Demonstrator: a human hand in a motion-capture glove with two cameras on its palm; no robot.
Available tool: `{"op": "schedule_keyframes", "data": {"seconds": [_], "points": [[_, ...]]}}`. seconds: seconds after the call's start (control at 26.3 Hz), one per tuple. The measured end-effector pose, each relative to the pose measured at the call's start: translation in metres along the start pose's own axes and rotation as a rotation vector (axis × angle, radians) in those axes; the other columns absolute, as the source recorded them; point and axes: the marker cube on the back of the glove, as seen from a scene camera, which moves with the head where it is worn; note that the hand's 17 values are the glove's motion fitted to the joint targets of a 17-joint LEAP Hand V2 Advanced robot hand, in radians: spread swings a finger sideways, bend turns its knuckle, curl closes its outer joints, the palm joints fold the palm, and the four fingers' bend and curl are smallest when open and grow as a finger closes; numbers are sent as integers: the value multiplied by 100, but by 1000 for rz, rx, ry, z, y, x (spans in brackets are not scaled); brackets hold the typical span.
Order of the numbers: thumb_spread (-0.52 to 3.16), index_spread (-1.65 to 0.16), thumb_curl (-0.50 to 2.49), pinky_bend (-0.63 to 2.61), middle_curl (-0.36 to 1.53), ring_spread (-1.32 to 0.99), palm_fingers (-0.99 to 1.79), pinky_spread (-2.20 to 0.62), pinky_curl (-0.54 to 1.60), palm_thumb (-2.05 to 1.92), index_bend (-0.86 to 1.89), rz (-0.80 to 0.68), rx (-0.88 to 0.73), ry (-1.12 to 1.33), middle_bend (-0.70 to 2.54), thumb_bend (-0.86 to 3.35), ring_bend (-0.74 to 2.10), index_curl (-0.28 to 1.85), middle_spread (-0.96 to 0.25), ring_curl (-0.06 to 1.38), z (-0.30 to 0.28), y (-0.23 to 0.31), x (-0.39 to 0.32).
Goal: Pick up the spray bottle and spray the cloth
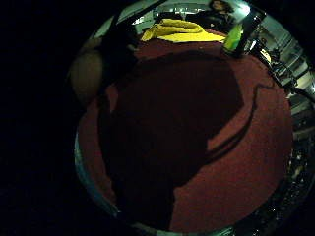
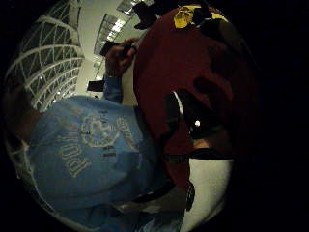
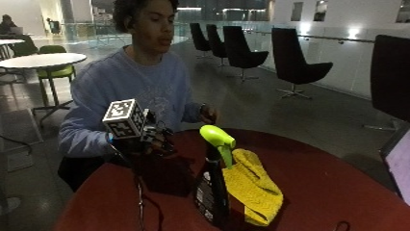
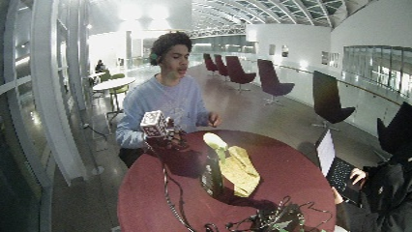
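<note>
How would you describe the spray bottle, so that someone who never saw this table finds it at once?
Look at the round dark red table in front of the seated person. Near its middle, a dark spray bottle stands upright beside a crumpled yellow cloth. Its bright lime green trigger head, the only thing standing tall there, sets it apart.

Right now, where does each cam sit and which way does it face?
Little finger palm view: on the gloved hand, facing the red table, yellow cloth and spray bottle; the hand's shadow shows.
Thumb palm view: same palm, facing back at the person's blue sweatshirt and the table's edge.
Outside view: across the table, facing the person; right hand over the table near the bottle.
Wide outside view: farther back, whole table.
Shared: both outside views show bottle beside cloth.
</note>
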Motion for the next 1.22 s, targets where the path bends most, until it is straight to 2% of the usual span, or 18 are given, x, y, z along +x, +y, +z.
{"op": "schedule_keyframes", "data": {"seconds": [0.19, 0.46, 1.22], "points": [[66, -26, 14, 27, 17, 2, 72, 15, 14, 55, 20, 18, 14, 19, 36, 35, 34, 16, -2, 16, -3, -5, -1], [92, -32, 19, 24, 23, 2, 71, 20, 19, 58, 17, 30, 34, 23, 35, 33, 33, 22, -3, 21, -9, -7, -4], [111, -34, 29, 17, 31, 3, 72, 23, 25, 66, 17, 91, 143, 32, 29, 21, 25, 31, -3, 25, -37, -28, 12]]}}
